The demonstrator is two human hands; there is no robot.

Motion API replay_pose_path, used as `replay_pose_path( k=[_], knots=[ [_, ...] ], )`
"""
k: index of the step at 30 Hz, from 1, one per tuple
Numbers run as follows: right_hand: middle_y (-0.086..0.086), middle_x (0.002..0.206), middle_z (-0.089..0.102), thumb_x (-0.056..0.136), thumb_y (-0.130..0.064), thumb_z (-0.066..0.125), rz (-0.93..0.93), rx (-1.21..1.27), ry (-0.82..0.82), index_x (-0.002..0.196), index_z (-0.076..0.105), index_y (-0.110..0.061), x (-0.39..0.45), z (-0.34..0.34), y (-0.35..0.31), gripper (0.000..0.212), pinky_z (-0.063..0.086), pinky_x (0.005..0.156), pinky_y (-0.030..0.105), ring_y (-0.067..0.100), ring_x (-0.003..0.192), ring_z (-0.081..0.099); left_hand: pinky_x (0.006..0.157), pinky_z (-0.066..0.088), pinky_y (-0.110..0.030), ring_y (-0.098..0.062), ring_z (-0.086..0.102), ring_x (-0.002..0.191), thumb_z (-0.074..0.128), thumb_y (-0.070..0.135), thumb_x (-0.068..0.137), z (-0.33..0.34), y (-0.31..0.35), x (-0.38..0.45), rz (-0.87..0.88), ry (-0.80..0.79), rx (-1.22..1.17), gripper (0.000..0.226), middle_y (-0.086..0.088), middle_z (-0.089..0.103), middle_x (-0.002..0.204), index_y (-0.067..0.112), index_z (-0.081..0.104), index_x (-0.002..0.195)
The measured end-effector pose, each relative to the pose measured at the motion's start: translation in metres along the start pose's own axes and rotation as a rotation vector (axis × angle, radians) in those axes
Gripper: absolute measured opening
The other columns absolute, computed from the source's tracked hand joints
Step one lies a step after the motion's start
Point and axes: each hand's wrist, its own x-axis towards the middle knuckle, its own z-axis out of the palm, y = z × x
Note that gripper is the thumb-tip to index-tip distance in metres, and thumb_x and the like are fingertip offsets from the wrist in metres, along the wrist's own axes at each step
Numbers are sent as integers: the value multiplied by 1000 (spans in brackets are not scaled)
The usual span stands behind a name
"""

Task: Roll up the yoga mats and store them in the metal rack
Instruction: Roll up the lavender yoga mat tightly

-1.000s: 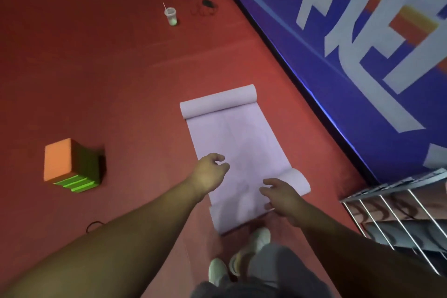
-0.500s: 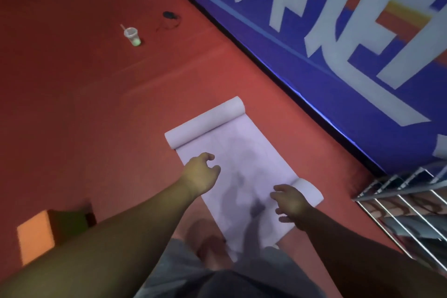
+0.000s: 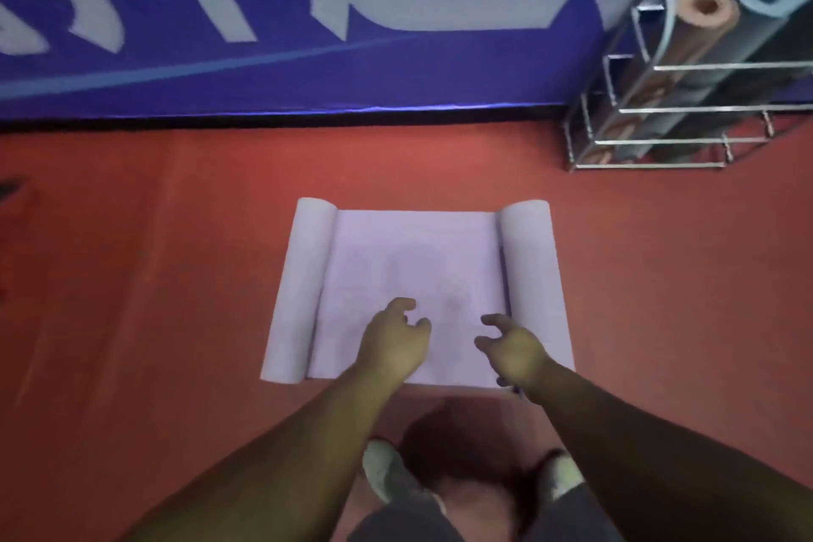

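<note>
Both hands hang over the pale lilac mat [image 3: 413, 277], left hand [image 3: 396, 341] and right hand [image 3: 512, 348] with fingers loosely curled, gripping nothing. The mat lies on the red floor [image 3: 154, 277], curled ends flanking the hands. Beyond the right hand stands the metal rack [image 3: 660, 141].

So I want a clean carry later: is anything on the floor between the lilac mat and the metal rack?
Nothing visible: only bare red floor lies between the lilac mat and the metal rack.
</note>
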Motion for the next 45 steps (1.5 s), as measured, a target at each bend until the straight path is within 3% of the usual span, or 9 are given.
replay_pose_path(
  k=[4,11,17,23,26,29,32,36,45],
  knots=[
    [7,149,41,96,-28,59,-50,-232,-2,149,41,-28,7,-2,51,57,46,93,27,18,112,59,94,56,-40,-26,70,99,54,34,96,40,-1,8,27,-169,25,46,0,58,126,28,50,141],
    [12,145,43,97,-25,57,-63,-278,64,152,38,-18,101,-7,164,59,44,99,31,27,116,58,78,54,-24,-15,62,74,52,28,98,140,-36,62,55,-221,64,39,8,59,101,32,56,137],
    [15,165,14,97,-29,53,-13,-404,150,156,26,-32,226,14,270,64,39,110,38,38,135,45,80,52,-23,-16,65,78,51,26,99,247,-107,161,67,-222,154,41,8,62,109,31,56,139],
    [8,166,-9,94,-26,54,143,-735,368,155,-2,-47,331,41,358,85,26,115,59,39,152,3,89,55,-30,-26,67,88,51,19,98,356,-194,267,126,-282,162,38,-4,70,110,32,62,133],
    [18,166,-9,92,-46,58,312,-663,486,156,-14,-41,373,52,393,96,18,115,67,44,152,0,86,54,-30,-26,67,84,53,18,97,391,-246,292,109,-308,135,34,-9,71,109,33,64,126],
    [26,155,25,76,-65,67,370,-577,572,154,-17,-37,390,64,416,118,30,109,58,43,138,35,99,53,-38,-26,69,100,58,22,96,410,-290,307,54,-311,82,36,-2,68,111,32,60,131],
    [20,121,54,82,-52,65,170,-714,699,155,-11,-29,391,83,410,108,40,94,49,37,107,57,100,53,-49,-30,68,98,59,23,93,414,-316,320,-18,-325,9,42,-1,66,100,28,55,135],
    [16,96,53,87,-34,59,-59,-583,763,155,2,-24,377,125,362,89,41,69,41,37,80,55,98,55,-46,-26,69,100,57,37,77,389,-335,333,-73,-279,-108,60,3,65,101,35,49,137],
    [16,93,56,91,-26,54,-336,-442,729,160,2,-20,368,261,204,86,35,56,36,33,68,48,101,42,-31,-27,59,117,61,21,94,200,-422,395,235,144,250,48,-10,60,130,18,53,141]
  ],
)
